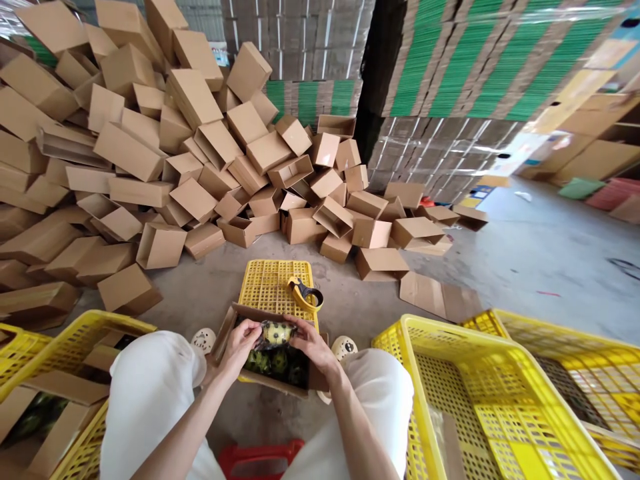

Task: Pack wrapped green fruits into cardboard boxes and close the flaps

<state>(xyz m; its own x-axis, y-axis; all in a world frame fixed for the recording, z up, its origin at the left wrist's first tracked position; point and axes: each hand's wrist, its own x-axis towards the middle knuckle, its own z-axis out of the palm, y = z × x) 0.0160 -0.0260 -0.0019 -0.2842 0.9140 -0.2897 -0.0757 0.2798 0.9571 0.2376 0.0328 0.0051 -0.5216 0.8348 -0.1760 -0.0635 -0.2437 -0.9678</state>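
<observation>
My left hand (243, 339) and my right hand (311, 343) pinch the two ends of a pale yellow item with dark spots in clear film (278, 334); its exact kind is unclear. It is held above an open cardboard box (283, 385) between my knees. Inside the box lie several green, film-wrapped pieces of produce (279, 362). The box rests against or on an upturned yellow crate (265, 283). On that crate lies a yellow-and-black tape dispenser (306, 295).
Yellow crates stand on both sides, one at right (480, 387) and one at left (65, 343) holding boxes with green produce. Ahead is a large pile of small cardboard boxes (200, 153). Behind rise stacks of flattened cartons (450, 73). A red stool (260, 457) shows below me.
</observation>
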